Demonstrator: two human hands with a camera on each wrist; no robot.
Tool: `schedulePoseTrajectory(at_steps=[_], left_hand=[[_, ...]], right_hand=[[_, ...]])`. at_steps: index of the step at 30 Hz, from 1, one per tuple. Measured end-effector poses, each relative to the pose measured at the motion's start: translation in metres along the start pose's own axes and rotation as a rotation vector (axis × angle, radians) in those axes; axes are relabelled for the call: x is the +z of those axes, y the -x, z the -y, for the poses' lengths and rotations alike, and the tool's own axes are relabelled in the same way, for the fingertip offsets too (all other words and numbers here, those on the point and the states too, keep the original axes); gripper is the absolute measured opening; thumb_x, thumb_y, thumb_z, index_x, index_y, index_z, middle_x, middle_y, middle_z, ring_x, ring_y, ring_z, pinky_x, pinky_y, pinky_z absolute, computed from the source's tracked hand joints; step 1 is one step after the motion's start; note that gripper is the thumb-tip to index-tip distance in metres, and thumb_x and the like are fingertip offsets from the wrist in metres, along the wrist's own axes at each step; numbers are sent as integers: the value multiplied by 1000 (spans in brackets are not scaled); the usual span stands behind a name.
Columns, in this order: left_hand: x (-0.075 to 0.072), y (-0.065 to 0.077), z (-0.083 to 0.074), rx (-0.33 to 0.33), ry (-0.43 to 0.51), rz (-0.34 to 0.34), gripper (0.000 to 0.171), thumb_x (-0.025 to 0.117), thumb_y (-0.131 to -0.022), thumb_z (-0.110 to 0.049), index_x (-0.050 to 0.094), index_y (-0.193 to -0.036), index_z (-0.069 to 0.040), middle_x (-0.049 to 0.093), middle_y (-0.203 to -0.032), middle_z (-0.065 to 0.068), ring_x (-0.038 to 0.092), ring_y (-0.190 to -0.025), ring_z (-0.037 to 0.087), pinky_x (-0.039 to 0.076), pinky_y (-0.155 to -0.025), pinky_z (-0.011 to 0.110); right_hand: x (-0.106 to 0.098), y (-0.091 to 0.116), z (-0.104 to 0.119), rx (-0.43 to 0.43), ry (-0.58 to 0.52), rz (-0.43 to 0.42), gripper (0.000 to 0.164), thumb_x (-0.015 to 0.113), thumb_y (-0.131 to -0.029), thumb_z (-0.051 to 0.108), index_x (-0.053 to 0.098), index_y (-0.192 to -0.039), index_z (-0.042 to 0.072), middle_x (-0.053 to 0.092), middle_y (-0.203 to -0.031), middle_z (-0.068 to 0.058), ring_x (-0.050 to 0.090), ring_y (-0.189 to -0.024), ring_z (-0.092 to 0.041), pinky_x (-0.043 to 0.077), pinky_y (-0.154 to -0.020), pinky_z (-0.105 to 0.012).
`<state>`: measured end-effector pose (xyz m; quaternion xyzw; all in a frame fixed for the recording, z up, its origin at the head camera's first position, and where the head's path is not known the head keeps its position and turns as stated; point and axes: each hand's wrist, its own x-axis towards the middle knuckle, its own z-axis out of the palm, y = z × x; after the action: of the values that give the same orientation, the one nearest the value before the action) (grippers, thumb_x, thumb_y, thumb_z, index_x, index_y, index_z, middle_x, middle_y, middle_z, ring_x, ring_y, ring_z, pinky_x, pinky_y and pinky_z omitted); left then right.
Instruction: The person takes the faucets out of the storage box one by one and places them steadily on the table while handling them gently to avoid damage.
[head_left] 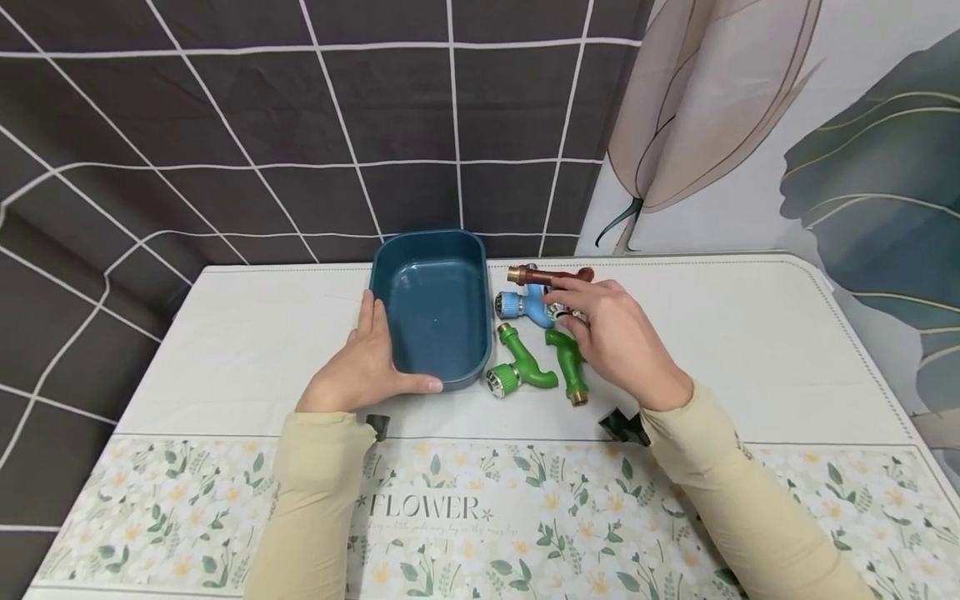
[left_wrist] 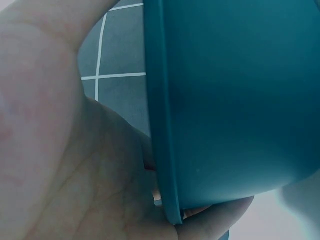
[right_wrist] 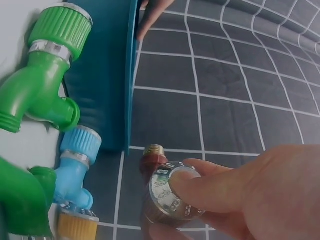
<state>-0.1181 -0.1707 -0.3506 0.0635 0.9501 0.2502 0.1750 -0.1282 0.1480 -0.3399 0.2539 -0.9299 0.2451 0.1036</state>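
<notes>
My right hand [head_left: 618, 337] pinches a brown tap [head_left: 551, 277] with a brass threaded end. In the right wrist view the thumb presses on the tap's silver-faced handle [right_wrist: 164, 192]. Below the brown tap lies a blue tap [head_left: 513, 305], partly covered by the hand. Two green taps lie nearer me: one with a ribbed green handle [head_left: 504, 381], the other a green tap [head_left: 570, 367] close under the right hand. My left hand [head_left: 360, 354] rests against a dark blue basin [head_left: 431, 379], fingers stretched along its left side, thumb along its front.
The white table [head_left: 262, 342] carries a floral mat [head_left: 465, 533] along its front. A yellow handle [right_wrist: 77, 225] shows beside the blue tap in the right wrist view. Behind the table hangs a dark gridded cloth [head_left: 390, 108], with a leaf-patterned cloth [head_left: 750, 167] to the right.
</notes>
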Motion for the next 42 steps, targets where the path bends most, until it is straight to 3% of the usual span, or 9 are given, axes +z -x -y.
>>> schedulePoseTrajectory(at_steps=[8,17,28,33,39,42], left_hand=[[0,-1,1,3,-4,-1,145,84,-70,-62,-8,-155,11,-24,-162,23,9,-147,54,29,-113,59],[1,-1,1,2,-6,5,144,84,-71,-62,-9,-154,12,-25,-161,24,8,-147,55,25,-115,59],[1,1,1,-3,-4,6,144,84,-71,-61,-8,-154,12,-26,-162,23,8,-147,55,28,-114,59],[1,1,0,-4,-3,4,144,85,-71,-60,-8,-155,11,-26,-162,22,9,-147,54,30,-112,59],[0,1,0,-1,-2,5,144,85,-71,-59,-8,-155,11,-26,-162,21,9,-147,54,30,-113,59],[0,0,0,-9,-8,9,144,86,-71,-59,-9,-155,10,-26,-162,20,9,-147,54,31,-112,59]], right_hand=[[-3,2,-7,13,4,-20,31,68,-91,-4,73,-120,6,62,-138,-14,61,-81,-28,43,-101,-50],[-10,2,-14,81,6,-14,30,69,-91,-3,74,-119,5,62,-136,-17,62,-111,-40,44,-97,-55],[-14,4,-26,178,2,-37,31,66,-90,-5,73,-119,3,63,-134,-16,63,-112,-38,42,-100,-57],[-16,4,-30,200,11,-28,30,65,-91,-5,73,-119,3,64,-134,-17,65,-102,-36,43,-97,-56],[-19,5,-36,233,1,-44,29,65,-91,-5,72,-118,0,64,-132,-19,63,-112,-43,41,-101,-59],[-18,6,-40,246,1,-70,28,65,-90,-6,73,-117,-1,65,-130,-20,64,-109,-42,45,-94,-57]])
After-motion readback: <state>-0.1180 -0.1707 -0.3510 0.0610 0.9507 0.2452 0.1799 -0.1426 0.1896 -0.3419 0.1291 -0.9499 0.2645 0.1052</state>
